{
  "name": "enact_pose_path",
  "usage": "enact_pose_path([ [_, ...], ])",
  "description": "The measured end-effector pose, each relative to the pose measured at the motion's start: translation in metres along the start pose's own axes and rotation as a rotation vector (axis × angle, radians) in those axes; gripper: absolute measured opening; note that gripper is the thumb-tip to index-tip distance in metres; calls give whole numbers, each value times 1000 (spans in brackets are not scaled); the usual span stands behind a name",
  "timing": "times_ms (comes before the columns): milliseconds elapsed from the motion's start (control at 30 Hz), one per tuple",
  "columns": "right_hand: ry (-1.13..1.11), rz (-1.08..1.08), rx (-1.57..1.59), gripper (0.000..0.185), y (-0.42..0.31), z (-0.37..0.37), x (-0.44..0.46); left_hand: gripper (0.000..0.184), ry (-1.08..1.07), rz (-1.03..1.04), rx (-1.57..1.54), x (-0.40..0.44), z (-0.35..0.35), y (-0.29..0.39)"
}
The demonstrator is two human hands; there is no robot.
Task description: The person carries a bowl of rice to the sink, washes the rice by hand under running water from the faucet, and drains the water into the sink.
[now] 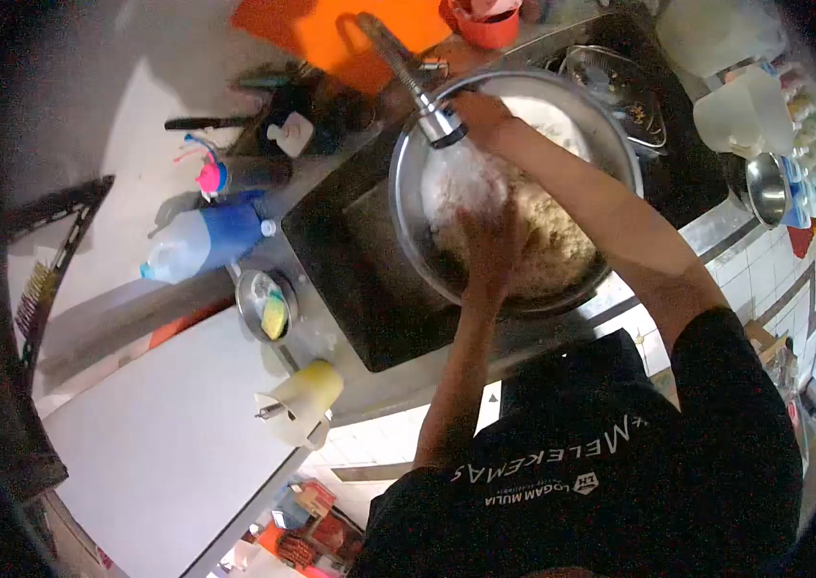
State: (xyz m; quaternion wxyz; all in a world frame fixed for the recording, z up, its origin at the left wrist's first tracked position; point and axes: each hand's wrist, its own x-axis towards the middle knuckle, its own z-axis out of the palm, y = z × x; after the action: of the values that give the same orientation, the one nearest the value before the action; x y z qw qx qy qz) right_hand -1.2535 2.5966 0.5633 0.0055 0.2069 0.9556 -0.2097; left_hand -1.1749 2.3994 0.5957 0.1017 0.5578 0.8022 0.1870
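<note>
Smooth, glossy metal bowl (612, 144)

The head-worn camera looks forward and steeply down on the nearby basin (612, 140).

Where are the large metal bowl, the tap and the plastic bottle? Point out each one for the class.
Metal bowl (618, 162): head view, inner wall.
Tap (403, 69): head view, ribbed metal neck.
Plastic bottle (203, 241): head view, middle of its body.
</note>
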Motion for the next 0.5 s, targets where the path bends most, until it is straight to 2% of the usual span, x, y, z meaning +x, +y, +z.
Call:
enact_pose_path([
  [100,267,-218,205,18,-44,23,-12,76,54,-9,2,-7,14,4],
  [133,256,-225,202,18,-63,25,-20,76,58,-21,-4,-10,17,7],
  [233,-636,-405,-379,34,-113,25,-49,61,59,-9,-8,-15,22,17],
  [267,-639,-413,-397,34,-112,25,-49,61,76,-18,-14,-20,31,16],
  [333,-549,-550,-303,40,-94,19,-59,59,-215,-102,-304,-39,51,12],
  [367,-506,-617,-252,43,-81,17,-65,59,-199,-107,-309,-41,37,14],
  [433,-415,-743,-144,50,-55,10,-75,61,-97,100,8,-40,-5,13],
  [500,-459,-398,-141,54,-22,-2,-62,66,-32,66,-93,-38,-16,-5],
])
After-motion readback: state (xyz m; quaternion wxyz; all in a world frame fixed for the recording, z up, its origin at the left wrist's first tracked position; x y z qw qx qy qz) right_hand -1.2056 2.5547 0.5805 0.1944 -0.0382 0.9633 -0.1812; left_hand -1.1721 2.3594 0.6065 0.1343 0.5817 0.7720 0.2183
